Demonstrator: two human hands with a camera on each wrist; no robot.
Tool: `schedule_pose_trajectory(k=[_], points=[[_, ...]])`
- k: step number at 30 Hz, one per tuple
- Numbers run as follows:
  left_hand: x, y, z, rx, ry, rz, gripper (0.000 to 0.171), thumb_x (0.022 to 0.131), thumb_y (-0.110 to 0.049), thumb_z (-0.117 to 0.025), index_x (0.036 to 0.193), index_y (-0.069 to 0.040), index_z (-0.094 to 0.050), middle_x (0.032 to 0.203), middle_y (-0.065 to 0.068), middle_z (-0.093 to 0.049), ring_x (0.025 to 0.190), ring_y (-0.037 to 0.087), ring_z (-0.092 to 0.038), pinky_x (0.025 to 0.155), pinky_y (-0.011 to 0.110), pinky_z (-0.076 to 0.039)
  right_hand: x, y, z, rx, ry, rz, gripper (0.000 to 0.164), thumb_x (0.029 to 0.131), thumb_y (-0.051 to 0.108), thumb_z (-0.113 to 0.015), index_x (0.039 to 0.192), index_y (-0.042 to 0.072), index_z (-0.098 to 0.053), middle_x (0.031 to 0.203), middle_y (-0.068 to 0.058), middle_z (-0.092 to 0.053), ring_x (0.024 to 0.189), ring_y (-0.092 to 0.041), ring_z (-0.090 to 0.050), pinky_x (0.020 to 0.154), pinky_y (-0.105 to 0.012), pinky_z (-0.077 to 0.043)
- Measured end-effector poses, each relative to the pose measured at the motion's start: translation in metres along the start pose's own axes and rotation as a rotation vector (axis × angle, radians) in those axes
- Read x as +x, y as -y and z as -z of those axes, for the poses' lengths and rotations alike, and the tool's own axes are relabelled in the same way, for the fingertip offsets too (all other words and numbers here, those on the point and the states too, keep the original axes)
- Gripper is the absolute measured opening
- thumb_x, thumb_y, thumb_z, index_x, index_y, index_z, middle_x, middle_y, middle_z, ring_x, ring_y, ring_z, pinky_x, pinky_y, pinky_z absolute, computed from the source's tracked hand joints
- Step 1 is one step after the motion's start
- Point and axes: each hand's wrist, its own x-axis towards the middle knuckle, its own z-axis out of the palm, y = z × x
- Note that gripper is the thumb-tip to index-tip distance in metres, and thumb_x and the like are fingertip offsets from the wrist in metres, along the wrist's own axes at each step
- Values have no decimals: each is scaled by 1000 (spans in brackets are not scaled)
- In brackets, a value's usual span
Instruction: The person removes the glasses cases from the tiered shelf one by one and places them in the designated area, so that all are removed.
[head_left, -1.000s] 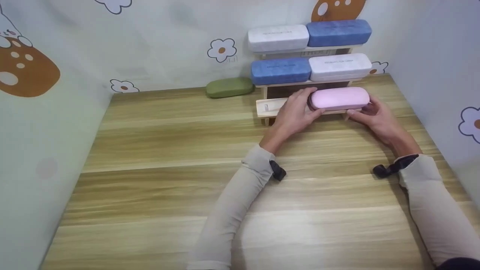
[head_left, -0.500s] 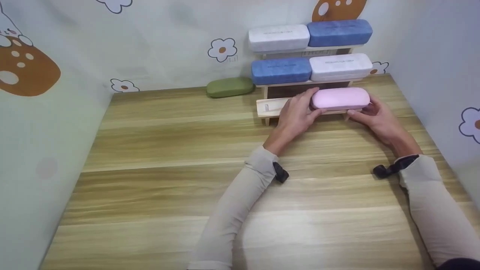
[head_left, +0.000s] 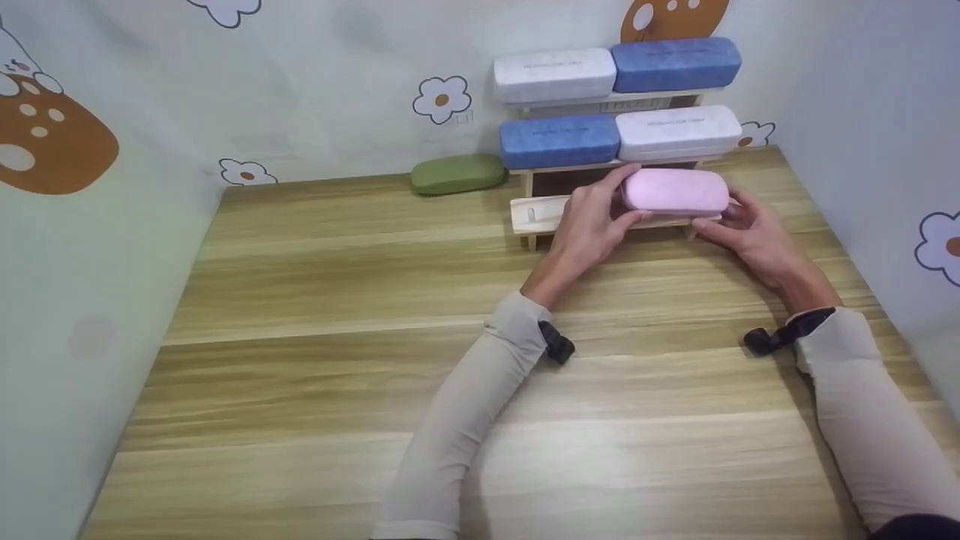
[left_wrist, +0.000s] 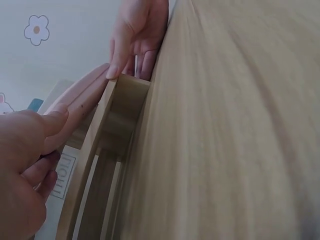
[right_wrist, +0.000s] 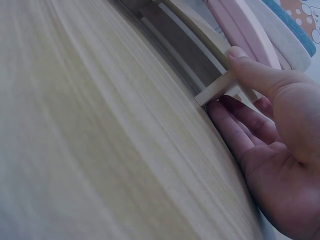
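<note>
A pink glasses case (head_left: 675, 190) is at the right part of the lowest tier of a wooden stepped rack (head_left: 541, 216). My left hand (head_left: 589, 225) grips the case's left end, its thumb on the front side and fingers behind. In the left wrist view the case (left_wrist: 82, 97) leans over the shelf's edge. My right hand (head_left: 761, 236) holds the right end of that tier, thumb on the front edge. Seen from the right wrist, the fingers of this hand (right_wrist: 280, 125) reach around the rack's leg (right_wrist: 216, 89).
White (head_left: 555, 76) and blue (head_left: 676, 64) glasses cases fill the top tier. Another blue case (head_left: 559, 142) and white case (head_left: 679, 133) sit on the middle tier. Left of the rack, a green case (head_left: 457, 175) lies on the wood-grain table (head_left: 337, 360), against the patterned wall.
The pink case has shifted slightly left and up, its right end drawing away from my right hand. My left hand moves only a little with it; the right hand keeps its place.
</note>
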Motion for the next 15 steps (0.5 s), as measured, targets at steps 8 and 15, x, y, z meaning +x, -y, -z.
schedule_pose_trajectory(k=[8,15], points=[[-1,-1,11,-96,8,-41,65,92,-27,-89,151,-19,-65,148,1,-70,130,5,-68,110,9,-46,0,-2,2,-48,-5,14,80,96,-4,-77,165,8,-39,126,6,-78,115,-7,-76,96,-16,-60],[-4,-1,28,-155,-6,-69,63,90,-29,-90,148,-20,-67,147,-1,-71,131,1,-64,111,8,-44,-1,-3,4,-43,23,52,75,96,-5,-77,162,11,-46,131,2,-78,121,-8,-74,101,-14,-57]])
